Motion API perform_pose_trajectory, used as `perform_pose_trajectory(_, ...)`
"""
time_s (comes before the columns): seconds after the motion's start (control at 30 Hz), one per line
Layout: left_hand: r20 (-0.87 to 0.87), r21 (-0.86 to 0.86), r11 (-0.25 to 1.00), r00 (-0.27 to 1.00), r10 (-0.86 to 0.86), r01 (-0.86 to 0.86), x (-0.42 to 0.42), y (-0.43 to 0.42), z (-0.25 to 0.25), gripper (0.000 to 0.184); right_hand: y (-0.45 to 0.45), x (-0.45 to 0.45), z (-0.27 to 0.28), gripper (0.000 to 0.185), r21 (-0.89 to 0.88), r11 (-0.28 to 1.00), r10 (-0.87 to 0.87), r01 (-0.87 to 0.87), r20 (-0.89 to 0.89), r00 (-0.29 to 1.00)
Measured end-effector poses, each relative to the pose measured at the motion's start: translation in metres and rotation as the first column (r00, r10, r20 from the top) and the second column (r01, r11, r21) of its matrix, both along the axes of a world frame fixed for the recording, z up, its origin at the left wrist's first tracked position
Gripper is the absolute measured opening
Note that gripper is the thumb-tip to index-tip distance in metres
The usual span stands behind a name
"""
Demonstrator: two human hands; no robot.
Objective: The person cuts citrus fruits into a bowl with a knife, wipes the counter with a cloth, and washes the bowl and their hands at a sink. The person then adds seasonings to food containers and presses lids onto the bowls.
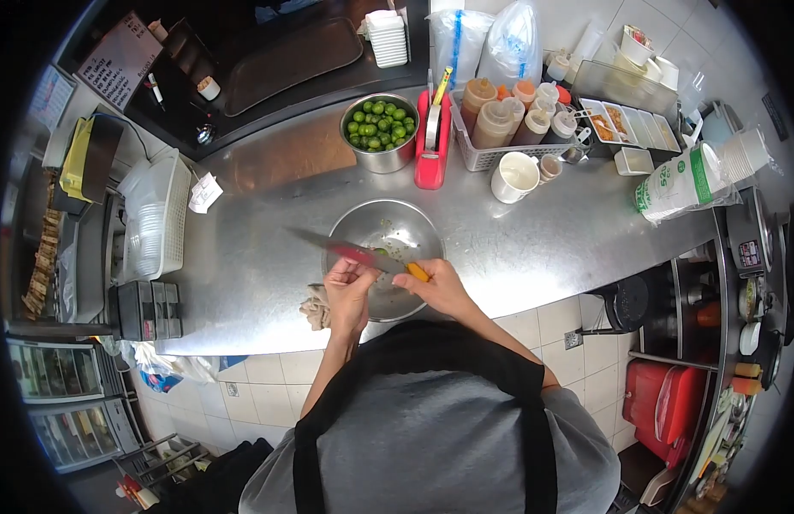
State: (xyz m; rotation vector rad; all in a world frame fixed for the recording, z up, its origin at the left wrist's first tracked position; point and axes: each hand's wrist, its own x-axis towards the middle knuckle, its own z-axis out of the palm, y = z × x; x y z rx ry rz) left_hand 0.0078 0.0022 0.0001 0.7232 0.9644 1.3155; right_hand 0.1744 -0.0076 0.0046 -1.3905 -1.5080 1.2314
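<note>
My right hand (440,287) is wrapped round the yellow handle of a knife (316,240), whose long blade points left across a steel mixing bowl (417,224). My left hand (349,287) is closed in a pinch under the blade, over the bowl's left side. What its fingers hold, if anything, is hidden. A red patch shows along the blade just above those fingers; I cannot tell whether it is a reflection or an object. Small pale bits lie in the bowl, and a bit of green shows beside the blade. A crumpled beige cloth (316,307) touches the bowl's lower left.
Behind the bowl stand a steel pot of green limes (380,126), a red tape dispenser (431,154), a basket (491,158) of squeeze bottles and a white cup (515,177). Paper cups (680,182) lie at right. A white basket (170,223) holds lids at left.
</note>
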Motion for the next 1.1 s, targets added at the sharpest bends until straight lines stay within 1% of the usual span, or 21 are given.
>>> perform_pose_trajectory(0.03, 0.022, 0.003, 1.000, 1.000, 0.011, -0.011, 0.002, -0.001, 0.001, 0.025, 0.001, -0.001, -0.007, 0.056, -0.065, 0.998, 0.018, -0.027, -0.130, 0.991)
perform_pose_trajectory(0.07, 0.045, 0.006, 1.000, 0.999, 0.021, -0.021, 0.005, -0.002, 0.002, 0.024, 0.002, 0.000, -0.013, 0.056, -0.129, 0.989, 0.040, -0.069, -0.216, 0.975)
perform_pose_trajectory(0.13, 0.029, 0.006, 1.000, 1.000, 0.012, -0.012, 0.006, -0.002, 0.005, 0.023, 0.003, 0.002, -0.014, 0.056, -0.244, 0.955, 0.064, -0.169, -0.387, 0.920)
perform_pose_trajectory(0.23, 0.051, -0.005, 1.000, 0.998, 0.021, -0.021, 0.006, -0.002, 0.001, 0.023, 0.005, 0.006, -0.004, 0.056, -0.270, 0.934, 0.099, -0.235, -0.436, 0.895)
perform_pose_trajectory(0.33, 0.116, -0.027, 0.999, 0.993, 0.020, -0.017, 0.003, -0.001, 0.001, 0.022, 0.006, 0.004, -0.008, 0.057, -0.143, 0.988, 0.033, -0.059, -0.180, 0.983)
perform_pose_trajectory(0.37, 0.142, -0.025, 1.000, 0.990, 0.011, -0.007, -0.001, 0.000, -0.005, 0.021, 0.006, 0.007, -0.006, 0.057, -0.089, 0.996, 0.030, -0.031, -0.018, 0.999)
perform_pose_trajectory(0.4, 0.168, -0.021, 1.000, 0.986, 0.000, 0.003, -0.002, 0.000, -0.006, 0.020, 0.006, 0.010, 0.001, 0.058, -0.030, 0.999, 0.016, -0.012, 0.143, 0.990)
perform_pose_trajectory(0.43, 0.140, -0.052, 0.999, 0.990, 0.020, -0.013, -0.002, -0.001, -0.006, 0.018, 0.006, 0.012, 0.007, 0.059, 0.032, 1.000, -0.009, -0.001, 0.300, 0.954)
perform_pose_trajectory(0.5, 0.081, -0.111, 0.993, 0.995, 0.055, -0.046, 0.001, -0.003, -0.002, 0.014, 0.005, 0.011, 0.011, 0.060, 0.131, 0.991, -0.028, -0.016, 0.329, 0.944)
perform_pose_trajectory(0.6, 0.096, -0.125, 0.992, 0.995, 0.036, -0.024, 0.004, -0.003, 0.003, 0.011, 0.004, 0.011, 0.009, 0.061, 0.241, 0.970, -0.052, -0.044, 0.377, 0.925)
perform_pose_trajectory(0.73, 0.091, -0.018, 0.999, 0.995, -0.027, 0.029, 0.000, -0.004, -0.004, 0.014, 0.006, 0.012, 0.009, 0.060, 0.338, 0.938, -0.069, -0.074, 0.394, 0.917)
perform_pose_trajectory(0.83, 0.065, 0.035, 0.998, 0.997, -0.049, 0.047, -0.001, -0.003, -0.004, 0.015, 0.009, 0.018, 0.007, 0.055, 0.354, 0.928, -0.045, -0.113, 0.409, 0.911)
perform_pose_trajectory(0.9, 0.024, 0.039, 0.999, 0.999, -0.034, 0.033, -0.003, -0.002, -0.005, 0.015, 0.014, 0.020, -0.001, 0.059, 0.403, 0.913, -0.081, -0.069, 0.343, 0.936)
perform_pose_trajectory(0.93, 0.031, 0.031, 0.999, 0.999, -0.026, 0.025, -0.003, -0.002, -0.006, 0.015, 0.015, 0.021, -0.003, 0.061, 0.427, 0.903, -0.100, -0.044, 0.309, 0.946)
perform_pose_trajectory(1.0, 0.048, 0.017, 1.000, 0.999, -0.010, 0.009, -0.001, -0.002, -0.006, 0.014, 0.013, 0.020, -0.003, 0.061, 0.425, 0.904, -0.105, -0.052, 0.339, 0.935)
perform_pose_trajectory(1.1, 0.057, 0.069, 0.995, 0.995, -0.079, 0.075, 0.001, -0.004, 0.003, 0.015, 0.013, 0.016, 0.007, 0.060, 0.396, 0.913, -0.070, -0.098, 0.387, 0.919)
